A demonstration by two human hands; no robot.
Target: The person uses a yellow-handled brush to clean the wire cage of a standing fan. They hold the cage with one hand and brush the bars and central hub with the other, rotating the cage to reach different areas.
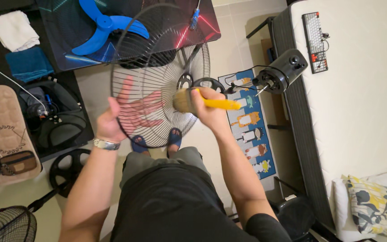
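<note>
A round black wire fan grille is held upright in front of me. My left hand grips its left rim, thumb on the near side, with the fingers spread flat behind the wires. My right hand is closed on a paintbrush with a yellow handle; its tan bristles press against the grille's wires near the centre hub.
A blue fan blade lies on a dark desk mat. The fan's motor head stands beside a mattress that carries a keyboard. Another wire grille and a black round base sit on the floor at the left.
</note>
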